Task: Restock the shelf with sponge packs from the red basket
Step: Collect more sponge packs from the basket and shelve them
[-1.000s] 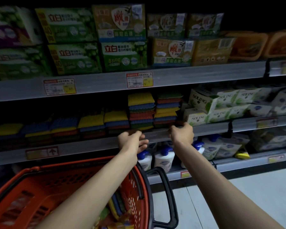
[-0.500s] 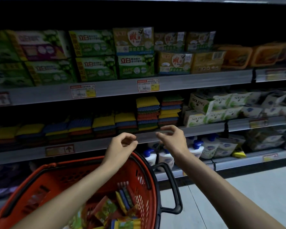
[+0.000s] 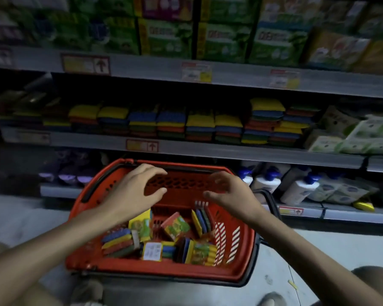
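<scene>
Sponge packs (image 3: 175, 227) lie jumbled in the bottom of the red basket (image 3: 155, 269), some flat, some tipped over one another, and an upright pack (image 3: 200, 219) stands on edge near the right wall. My left hand (image 3: 133, 191) and my right hand (image 3: 228, 195) hover above them over the far half of the basket, fingers spread and loosely curved, holding nothing and touching nothing. The basket stands just in front of the shelf (image 3: 230, 151), whose middle level carries stacks (image 3: 265, 120) of the same striped sponges. Those to the right rise taller than those to the left, so I judge the lower ones are where new packs belong.

These packs should be light and soft: layered sponges in thin film, easy to squash and a little slick on the wrapper. I expect them to give under my fingers, so a pinch at a corner would let one sag or slip. Better to take one across its broad faces, thumb on one side and fingers on the other, around the middle. The upright pack offers both faces freely, while the flat ones need tilting first. Nothing here looks fragile, so a firm squeeze should do no harm, and I could likely carry one in each hand.
</scene>
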The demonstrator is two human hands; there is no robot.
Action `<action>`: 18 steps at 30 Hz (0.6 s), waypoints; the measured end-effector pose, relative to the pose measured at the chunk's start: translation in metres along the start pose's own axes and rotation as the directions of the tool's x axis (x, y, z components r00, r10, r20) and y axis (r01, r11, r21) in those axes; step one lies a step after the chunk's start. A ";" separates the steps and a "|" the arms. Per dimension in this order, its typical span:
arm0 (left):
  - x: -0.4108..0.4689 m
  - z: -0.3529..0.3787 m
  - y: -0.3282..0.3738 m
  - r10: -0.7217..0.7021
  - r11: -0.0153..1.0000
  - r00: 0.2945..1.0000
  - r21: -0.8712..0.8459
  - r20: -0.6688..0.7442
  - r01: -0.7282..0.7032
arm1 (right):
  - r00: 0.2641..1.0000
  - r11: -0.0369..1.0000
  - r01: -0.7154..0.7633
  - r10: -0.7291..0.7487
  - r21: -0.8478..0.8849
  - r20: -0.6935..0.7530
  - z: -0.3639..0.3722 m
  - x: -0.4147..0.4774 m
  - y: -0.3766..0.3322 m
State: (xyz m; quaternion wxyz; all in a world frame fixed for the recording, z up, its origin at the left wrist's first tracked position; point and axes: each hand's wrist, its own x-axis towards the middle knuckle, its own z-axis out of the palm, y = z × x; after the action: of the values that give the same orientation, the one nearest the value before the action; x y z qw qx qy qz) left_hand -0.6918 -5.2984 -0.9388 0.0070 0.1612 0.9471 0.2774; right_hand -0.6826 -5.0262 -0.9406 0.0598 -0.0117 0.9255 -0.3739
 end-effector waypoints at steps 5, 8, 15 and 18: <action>-0.015 0.012 -0.027 -0.030 0.987 0.999 0.156 0.039 0.024 | 0.996 0.979 -0.017 0.035 -0.203 0.088 0.039 0.009 0.015; -0.026 0.022 -0.044 -0.014 0.963 0.997 0.270 0.076 -0.007 | 0.983 0.953 -0.040 0.092 -0.301 0.160 0.067 0.021 0.028; -0.041 0.030 -0.086 -0.043 0.939 0.988 0.345 0.148 -0.011 | 0.912 0.848 -0.181 0.334 -0.498 0.238 0.126 0.060 0.045; -0.040 0.029 -0.091 -0.036 0.937 0.989 0.349 0.145 -0.017 | 0.864 0.800 -0.302 0.459 -0.518 0.207 0.146 0.072 0.061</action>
State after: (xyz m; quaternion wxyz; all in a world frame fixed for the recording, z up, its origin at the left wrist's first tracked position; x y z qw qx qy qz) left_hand -0.6789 -5.3680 -1.0143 0.0503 0.1754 0.9789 0.0923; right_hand -0.7349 -5.0875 -1.0942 0.2802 0.1021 0.9479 -0.1117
